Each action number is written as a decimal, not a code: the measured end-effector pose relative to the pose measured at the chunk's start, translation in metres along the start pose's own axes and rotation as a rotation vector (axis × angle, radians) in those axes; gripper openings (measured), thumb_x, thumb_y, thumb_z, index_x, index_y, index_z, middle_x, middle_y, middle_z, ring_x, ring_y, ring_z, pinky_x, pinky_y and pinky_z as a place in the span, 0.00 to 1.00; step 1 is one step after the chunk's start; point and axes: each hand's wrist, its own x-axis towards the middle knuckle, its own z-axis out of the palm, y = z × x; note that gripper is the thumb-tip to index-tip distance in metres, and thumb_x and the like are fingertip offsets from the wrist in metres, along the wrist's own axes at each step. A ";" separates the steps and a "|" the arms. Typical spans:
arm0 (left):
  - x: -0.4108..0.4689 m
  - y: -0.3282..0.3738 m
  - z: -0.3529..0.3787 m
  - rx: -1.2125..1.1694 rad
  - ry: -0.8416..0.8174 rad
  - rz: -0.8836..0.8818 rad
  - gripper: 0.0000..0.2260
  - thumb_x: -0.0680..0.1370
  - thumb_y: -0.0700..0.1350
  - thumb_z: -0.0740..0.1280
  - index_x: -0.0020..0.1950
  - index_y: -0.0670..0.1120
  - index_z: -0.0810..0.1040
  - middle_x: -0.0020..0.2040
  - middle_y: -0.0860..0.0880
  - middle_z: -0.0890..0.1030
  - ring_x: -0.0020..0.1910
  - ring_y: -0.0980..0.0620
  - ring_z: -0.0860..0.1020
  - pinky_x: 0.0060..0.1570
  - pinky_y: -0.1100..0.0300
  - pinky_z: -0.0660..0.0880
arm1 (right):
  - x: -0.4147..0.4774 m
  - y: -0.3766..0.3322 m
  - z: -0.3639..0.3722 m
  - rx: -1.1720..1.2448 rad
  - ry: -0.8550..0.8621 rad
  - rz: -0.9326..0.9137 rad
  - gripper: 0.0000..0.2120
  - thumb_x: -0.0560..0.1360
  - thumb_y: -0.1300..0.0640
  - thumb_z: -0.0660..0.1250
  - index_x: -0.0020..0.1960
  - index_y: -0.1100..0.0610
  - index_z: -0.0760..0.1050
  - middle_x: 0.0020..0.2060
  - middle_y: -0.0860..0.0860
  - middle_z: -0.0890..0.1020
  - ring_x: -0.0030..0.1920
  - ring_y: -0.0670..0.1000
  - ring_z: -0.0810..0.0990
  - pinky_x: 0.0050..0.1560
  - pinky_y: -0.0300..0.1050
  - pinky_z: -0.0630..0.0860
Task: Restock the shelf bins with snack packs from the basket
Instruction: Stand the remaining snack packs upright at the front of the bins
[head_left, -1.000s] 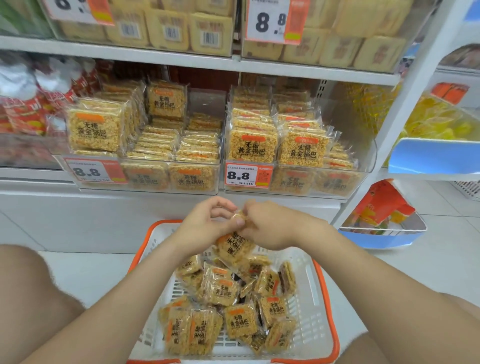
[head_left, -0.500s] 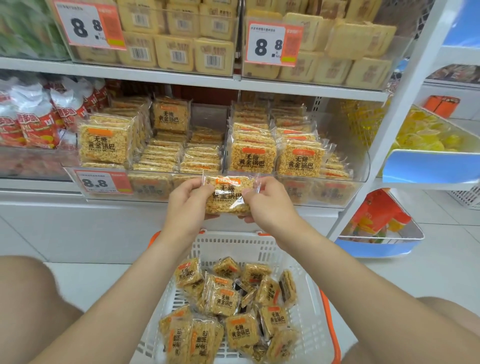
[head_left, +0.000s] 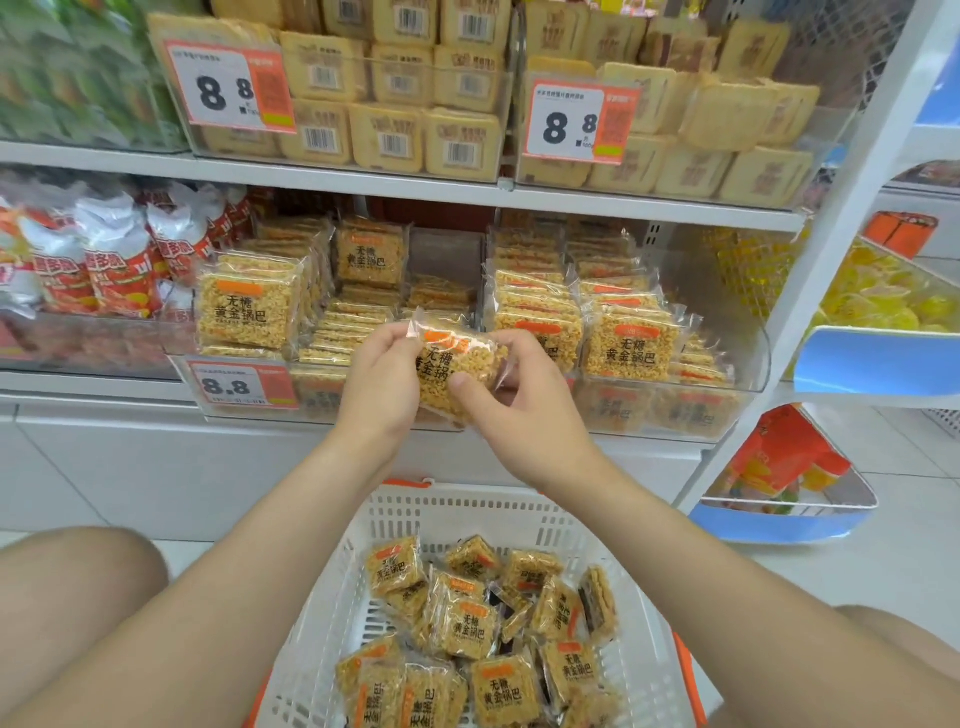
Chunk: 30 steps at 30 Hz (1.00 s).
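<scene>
Both hands on one snack pack (head_left: 457, 364). Left hand (head_left: 382, 379) pinches its left edge. Right hand (head_left: 519, 410) has its thumb on the front face and its fingers behind the right edge. The pack is tilted with its label toward the camera, held up in front of the middle shelf, about where the left bin (head_left: 317, 395) and right bin (head_left: 748, 358) meet. Can't tell if it touches a bin front.

Left bin: upright packs on its left, flat stacks on its right. Price tag (head_left: 241, 387) on its front reads 8.8. Right bin: upright rows of the same packs.

Basket (head_left: 467, 512) is near, below the hands. It is white with orange trim and holds a heap of loose packs (head_left: 467, 629).
</scene>
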 end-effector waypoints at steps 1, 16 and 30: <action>0.005 0.007 -0.004 0.069 -0.001 0.014 0.12 0.80 0.51 0.61 0.55 0.51 0.82 0.55 0.46 0.84 0.59 0.42 0.81 0.62 0.44 0.75 | 0.004 -0.004 0.004 0.001 0.006 -0.020 0.17 0.80 0.46 0.71 0.64 0.45 0.69 0.42 0.46 0.77 0.43 0.45 0.79 0.48 0.46 0.77; 0.105 0.031 -0.083 1.084 0.161 0.353 0.20 0.82 0.43 0.64 0.74 0.45 0.70 0.78 0.44 0.68 0.84 0.43 0.54 0.80 0.35 0.49 | 0.123 -0.021 0.090 -0.172 0.021 -0.098 0.21 0.84 0.48 0.66 0.74 0.50 0.65 0.42 0.46 0.76 0.54 0.55 0.77 0.49 0.50 0.71; 0.145 0.002 -0.104 1.345 0.230 0.328 0.30 0.74 0.48 0.75 0.74 0.50 0.69 0.75 0.44 0.70 0.79 0.36 0.60 0.77 0.27 0.48 | 0.223 -0.003 0.137 -0.293 0.104 0.073 0.27 0.82 0.61 0.67 0.78 0.60 0.61 0.66 0.61 0.77 0.65 0.62 0.79 0.63 0.53 0.78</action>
